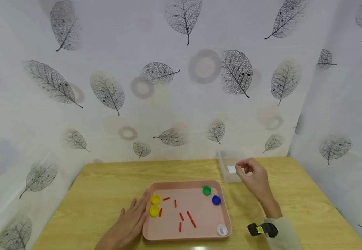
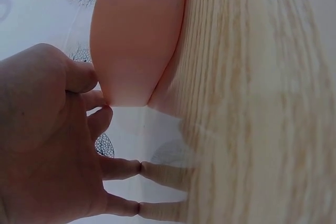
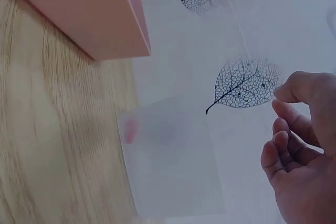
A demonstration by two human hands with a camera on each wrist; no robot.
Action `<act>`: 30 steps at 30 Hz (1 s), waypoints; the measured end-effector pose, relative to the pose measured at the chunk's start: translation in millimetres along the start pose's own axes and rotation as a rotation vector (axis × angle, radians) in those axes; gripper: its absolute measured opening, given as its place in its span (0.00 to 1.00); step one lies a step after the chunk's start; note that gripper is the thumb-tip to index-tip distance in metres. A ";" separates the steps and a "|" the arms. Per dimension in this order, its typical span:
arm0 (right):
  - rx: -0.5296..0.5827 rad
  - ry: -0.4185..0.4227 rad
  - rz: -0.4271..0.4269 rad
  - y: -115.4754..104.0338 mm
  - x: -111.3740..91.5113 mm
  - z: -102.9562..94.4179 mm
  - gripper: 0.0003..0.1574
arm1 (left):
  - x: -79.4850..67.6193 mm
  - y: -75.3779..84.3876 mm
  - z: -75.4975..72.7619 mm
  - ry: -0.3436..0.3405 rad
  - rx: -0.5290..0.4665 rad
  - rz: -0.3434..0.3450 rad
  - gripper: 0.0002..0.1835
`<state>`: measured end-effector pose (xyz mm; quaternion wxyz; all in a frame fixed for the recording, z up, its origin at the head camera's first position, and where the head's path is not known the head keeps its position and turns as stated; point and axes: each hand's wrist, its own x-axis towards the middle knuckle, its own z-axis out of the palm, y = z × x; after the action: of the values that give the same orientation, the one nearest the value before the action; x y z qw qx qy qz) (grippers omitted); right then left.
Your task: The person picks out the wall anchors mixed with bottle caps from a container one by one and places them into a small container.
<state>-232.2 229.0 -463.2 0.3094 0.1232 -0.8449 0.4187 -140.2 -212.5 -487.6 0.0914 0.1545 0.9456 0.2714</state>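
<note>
A pink tray (image 1: 187, 238) lies on the table. Along its left rim rests my left hand (image 1: 130, 222), its fingers mostly straight; in the left wrist view, thumb and fingertips touch the tray's outer wall (image 2: 139, 40). My right hand (image 1: 256, 178) hovers over a translucent box (image 1: 223, 163) behind the tray's right side. Its thumb and forefinger tips come together, the other fingers curl, and no object shows between them in the right wrist view. A white square (image 1: 231, 169) appears in the box beside the fingertips. A blurred pinkish spot (image 3: 130, 129) shows through the box wall.
Several short red sticks (image 1: 180, 227) lie scattered in the tray. Two yellow caps (image 1: 154, 211) sit at its left, a green cap (image 1: 206, 190) and a blue cap (image 1: 216, 200) at upper right, a white round piece (image 1: 222, 230) at lower right. A leaf-patterned curtain (image 1: 181, 104) hangs behind the table.
</note>
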 end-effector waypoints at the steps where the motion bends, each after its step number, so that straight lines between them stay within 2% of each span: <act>1: 0.007 -0.007 -0.006 -4.0 -0.6 0.2 0.08 | 0.1 -0.2 -0.5 -0.001 -0.001 0.001 0.32; 9: 0.039 -0.046 -0.043 -33.1 -14.6 3.5 0.11 | 0.6 -2.1 -1.3 0.000 -0.008 0.022 0.32; 16: 0.081 -0.071 -0.096 -52.9 -37.0 12.6 0.16 | 0.0 -0.2 -2.7 0.002 -0.016 0.031 0.32; 30: 0.177 -0.195 -0.032 -73.1 -71.1 33.3 0.18 | 0.4 1.2 -2.3 0.003 -0.007 0.018 0.32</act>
<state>-156.7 154.0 -476.8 0.2202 0.2037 -0.8286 0.4728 -140.9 -212.5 -485.1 0.0882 0.1625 0.9433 0.2756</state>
